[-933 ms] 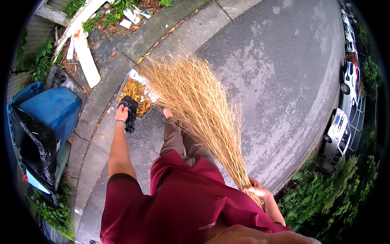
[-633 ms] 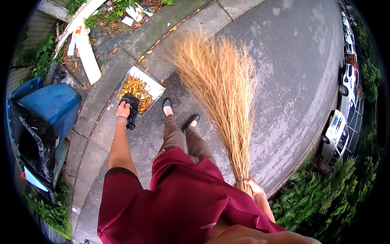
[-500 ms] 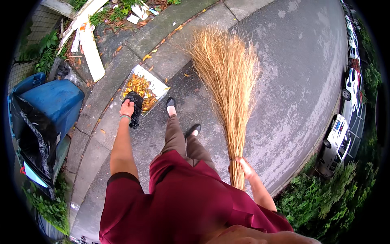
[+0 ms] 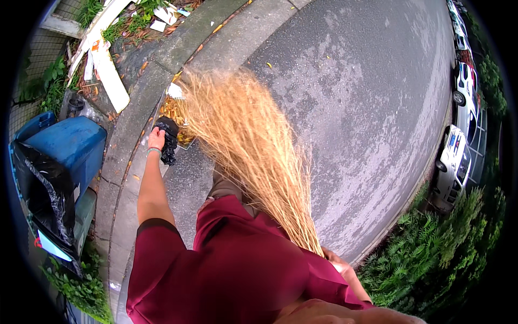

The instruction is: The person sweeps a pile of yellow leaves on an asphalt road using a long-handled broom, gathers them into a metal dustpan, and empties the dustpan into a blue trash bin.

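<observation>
My left hand (image 4: 156, 139) is closed on a bunched black plastic bag (image 4: 169, 141) above the near end of a dustpan (image 4: 186, 144). Whether a handle lies under the plastic, I cannot tell. Yellow and brown leaves (image 4: 171, 110) lie in the pan. A long straw broom (image 4: 245, 127) slants across from lower right to upper left, its blurred bristles covering the pan's right side. Down at the lower right, my right hand (image 4: 335, 260) grips the broom's narrow bound end, partly hidden by the straw. Both shoes are hidden behind the broom.
Left of me stands a blue wheeled bin (image 4: 70, 140) with a black liner (image 4: 46, 183). White boards (image 4: 112, 81) and litter lie beyond the kerb (image 4: 121, 167). Grey road (image 4: 372, 124) stretches to the right, toward parked cars (image 4: 453, 162) and bushes (image 4: 415, 259).
The broom has swung left and its bristles now cover part of the dustpan and my feet. My right hand has moved lower. The left hand keeps hold of the black bag.
</observation>
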A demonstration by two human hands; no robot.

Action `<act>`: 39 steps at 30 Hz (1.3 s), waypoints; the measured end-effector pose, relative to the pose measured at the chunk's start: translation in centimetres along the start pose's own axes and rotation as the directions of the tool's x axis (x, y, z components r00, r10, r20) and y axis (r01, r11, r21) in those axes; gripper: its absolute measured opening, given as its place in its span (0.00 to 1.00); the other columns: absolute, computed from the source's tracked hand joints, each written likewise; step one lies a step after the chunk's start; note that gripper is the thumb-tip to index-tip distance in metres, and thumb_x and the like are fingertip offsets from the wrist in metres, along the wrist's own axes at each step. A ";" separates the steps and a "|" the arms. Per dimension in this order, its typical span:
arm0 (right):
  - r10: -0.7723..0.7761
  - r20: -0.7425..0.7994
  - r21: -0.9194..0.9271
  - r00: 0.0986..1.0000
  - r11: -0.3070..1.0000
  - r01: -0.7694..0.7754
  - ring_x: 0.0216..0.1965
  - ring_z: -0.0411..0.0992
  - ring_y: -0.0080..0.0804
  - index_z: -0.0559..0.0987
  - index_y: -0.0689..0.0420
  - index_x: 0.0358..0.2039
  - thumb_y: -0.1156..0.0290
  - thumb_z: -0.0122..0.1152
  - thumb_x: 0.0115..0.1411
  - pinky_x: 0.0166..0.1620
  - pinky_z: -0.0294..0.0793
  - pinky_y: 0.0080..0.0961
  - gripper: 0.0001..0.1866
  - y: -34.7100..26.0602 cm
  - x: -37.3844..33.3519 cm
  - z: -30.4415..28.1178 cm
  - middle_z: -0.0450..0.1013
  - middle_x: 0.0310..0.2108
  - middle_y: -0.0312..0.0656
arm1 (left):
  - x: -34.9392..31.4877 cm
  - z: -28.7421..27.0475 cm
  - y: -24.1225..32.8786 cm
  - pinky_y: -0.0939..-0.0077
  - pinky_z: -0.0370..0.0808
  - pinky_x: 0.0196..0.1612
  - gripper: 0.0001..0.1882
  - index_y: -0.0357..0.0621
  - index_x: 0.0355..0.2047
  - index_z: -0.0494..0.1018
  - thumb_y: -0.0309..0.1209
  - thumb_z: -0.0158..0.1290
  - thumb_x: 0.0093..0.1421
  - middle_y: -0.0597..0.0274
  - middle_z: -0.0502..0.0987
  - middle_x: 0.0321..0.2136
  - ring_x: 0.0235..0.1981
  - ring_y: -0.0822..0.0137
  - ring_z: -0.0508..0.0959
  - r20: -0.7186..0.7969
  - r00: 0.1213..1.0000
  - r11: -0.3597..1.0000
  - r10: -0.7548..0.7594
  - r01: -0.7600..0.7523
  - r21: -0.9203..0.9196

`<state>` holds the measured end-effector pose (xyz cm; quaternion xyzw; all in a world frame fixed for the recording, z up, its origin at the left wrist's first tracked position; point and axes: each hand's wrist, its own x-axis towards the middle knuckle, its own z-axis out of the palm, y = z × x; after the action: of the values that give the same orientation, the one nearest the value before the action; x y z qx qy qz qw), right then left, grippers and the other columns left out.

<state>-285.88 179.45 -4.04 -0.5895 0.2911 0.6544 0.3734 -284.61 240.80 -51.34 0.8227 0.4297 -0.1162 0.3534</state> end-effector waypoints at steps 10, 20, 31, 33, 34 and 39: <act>-0.096 -0.044 0.748 0.994 0.657 0.096 0.26 0.71 0.40 0.66 0.61 0.39 0.51 0.55 0.45 0.32 0.73 0.35 0.29 7.3 9.0 2.4 0.70 0.25 0.49 | -3.7 -5.7 -2.2 0.74 0.69 0.41 0.22 0.35 0.45 0.66 0.33 0.50 0.51 0.50 0.74 0.34 0.37 0.63 0.74 0.078 0.991 0.994 0.104 -0.106 0.023; 0.175 0.069 0.612 0.982 0.770 -0.180 0.24 0.71 0.34 0.68 0.56 0.34 0.44 0.53 0.46 0.27 0.73 0.32 0.27 4.3 21.7 7.3 0.71 0.24 0.44 | -4.0 -5.0 -6.8 0.68 0.68 0.31 0.13 0.38 0.34 0.69 0.33 0.50 0.49 0.51 0.72 0.23 0.25 0.58 0.72 0.169 0.980 0.975 0.106 -0.136 0.176; 0.176 -0.020 0.527 0.984 0.838 -0.139 0.31 0.71 0.36 0.69 0.60 0.41 0.51 0.53 0.48 0.35 0.72 0.32 0.27 6.8 -2.0 16.6 0.71 0.31 0.47 | -5.5 -5.2 -8.2 0.62 0.66 0.29 0.11 0.40 0.25 0.66 0.36 0.47 0.49 0.52 0.70 0.20 0.25 0.53 0.71 0.128 0.987 0.991 0.101 -0.111 0.074; 0.164 -0.069 0.545 0.984 0.832 -0.100 0.31 0.71 0.37 0.69 0.60 0.40 0.51 0.53 0.47 0.35 0.72 0.32 0.27 6.3 -1.8 16.1 0.71 0.31 0.48 | -5.6 -5.1 -9.1 0.64 0.67 0.30 0.11 0.40 0.26 0.67 0.35 0.49 0.49 0.51 0.71 0.21 0.25 0.55 0.72 0.171 0.983 0.997 0.062 -0.070 0.043; 0.153 -0.088 0.559 0.984 0.826 -0.078 0.30 0.71 0.38 0.69 0.60 0.40 0.51 0.53 0.47 0.35 0.72 0.33 0.27 5.9 -0.9 15.6 0.71 0.30 0.48 | -5.7 -3.7 -11.0 0.65 0.67 0.30 0.11 0.40 0.27 0.67 0.35 0.49 0.48 0.52 0.71 0.20 0.24 0.56 0.72 0.029 0.990 0.991 0.136 -0.136 0.002; -0.093 0.053 0.742 0.994 0.670 0.023 0.26 0.71 0.40 0.69 0.59 0.34 0.46 0.52 0.45 0.28 0.73 0.36 0.27 -0.8 11.7 12.7 0.70 0.25 0.49 | -6.5 -6.2 -9.6 0.71 0.68 0.29 0.12 0.41 0.30 0.69 0.34 0.50 0.48 0.57 0.71 0.20 0.21 0.62 0.70 0.083 0.997 0.999 -0.008 0.005 0.041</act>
<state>-292.54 192.05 -13.85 -0.3679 0.4960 0.4928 0.6131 -296.82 244.64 -48.23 0.8229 0.4148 -0.1603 0.3536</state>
